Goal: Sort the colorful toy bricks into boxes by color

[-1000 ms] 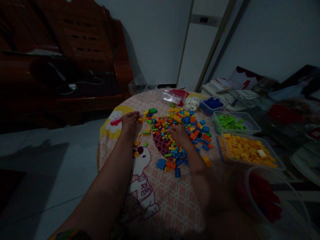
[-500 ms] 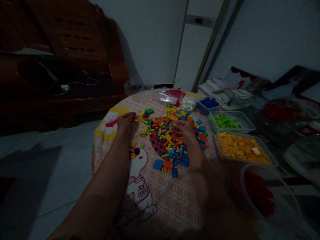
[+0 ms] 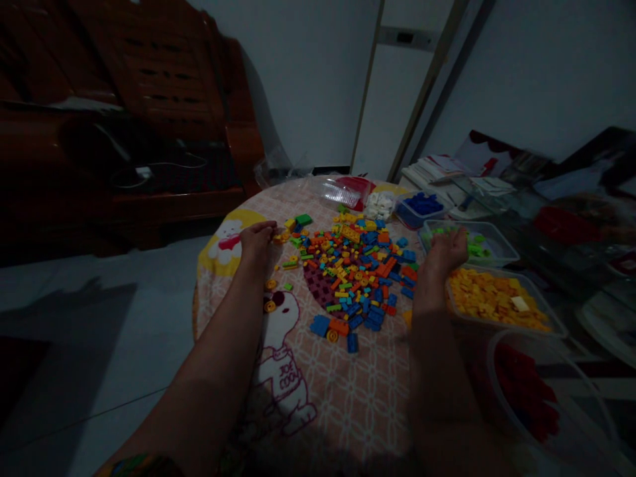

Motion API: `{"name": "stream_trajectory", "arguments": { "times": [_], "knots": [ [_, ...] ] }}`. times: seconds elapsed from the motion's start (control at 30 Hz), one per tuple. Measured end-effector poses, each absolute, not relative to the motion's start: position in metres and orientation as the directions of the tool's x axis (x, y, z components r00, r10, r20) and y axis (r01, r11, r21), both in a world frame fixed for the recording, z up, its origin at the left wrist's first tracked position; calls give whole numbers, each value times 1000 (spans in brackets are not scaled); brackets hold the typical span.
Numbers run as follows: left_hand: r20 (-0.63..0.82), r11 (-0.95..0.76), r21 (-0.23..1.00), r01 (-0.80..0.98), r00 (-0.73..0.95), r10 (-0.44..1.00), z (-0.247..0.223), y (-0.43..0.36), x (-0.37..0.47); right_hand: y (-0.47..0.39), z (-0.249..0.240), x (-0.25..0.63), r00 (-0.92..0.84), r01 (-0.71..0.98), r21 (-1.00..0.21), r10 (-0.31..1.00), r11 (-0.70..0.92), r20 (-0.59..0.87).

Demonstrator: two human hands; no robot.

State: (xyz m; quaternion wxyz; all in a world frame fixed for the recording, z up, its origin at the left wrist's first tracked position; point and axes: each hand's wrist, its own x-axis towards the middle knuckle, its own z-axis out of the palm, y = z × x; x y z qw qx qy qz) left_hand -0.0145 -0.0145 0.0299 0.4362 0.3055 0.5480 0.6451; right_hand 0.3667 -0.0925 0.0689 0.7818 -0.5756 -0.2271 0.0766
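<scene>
Nearest, at four o'clock, a clear tub (image 3: 491,358) holds red blocks (image 3: 527,391); ahead of it, at three, a clear box (image 3: 545,305) holds yellow blocks (image 3: 481,298); the loose mixed blocks (image 3: 350,262) spread from the clock's centre towards one; they look like hard plastic, so likely light, stiff, a little slick and hardly fragile; small ones would suit a fingertip pinch across opposite sides, longer ones a hold at mid-length; the right hand (image 3: 450,250), at two, hangs over the green-block box (image 3: 507,248), fingers curled, and I cannot tell whether it holds anything; the left hand (image 3: 257,240), at eleven, is by small orange pieces (image 3: 283,237) at the spread's edge, its grip likewise unclear.

A round patterned cloth (image 3: 352,397), probably soft with some drag, lies underneath; beyond, at ten, stands a dark wooden bench (image 3: 193,199); at twelve, a tall white cabinet (image 3: 390,93); the light is dim.
</scene>
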Motion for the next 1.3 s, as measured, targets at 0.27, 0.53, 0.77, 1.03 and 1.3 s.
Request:
{"name": "stream_trajectory", "arguments": {
  "times": [0.27,0.53,0.77,1.03,1.3],
  "knots": [
    [-66,-37,972,-230,-422,904,25,-13,-17,-96,72,322,664,248,-952,685,178,300],
    [-50,-53,970,-237,-410,911,25,-15,-17,-109,71,256,44,473,-858,968,198,248],
    [-61,-34,976,-216,-418,906,22,-11,-18,-116,74,247,-243,602,-769,967,215,80],
    [-54,-52,971,-234,-422,905,22,-11,-18,-113,74,262,-19,533,-837,991,125,136],
    [-66,-42,970,-238,-430,901,22,-11,-18,-105,58,257,-88,739,-606,934,294,345]
  ]
}}
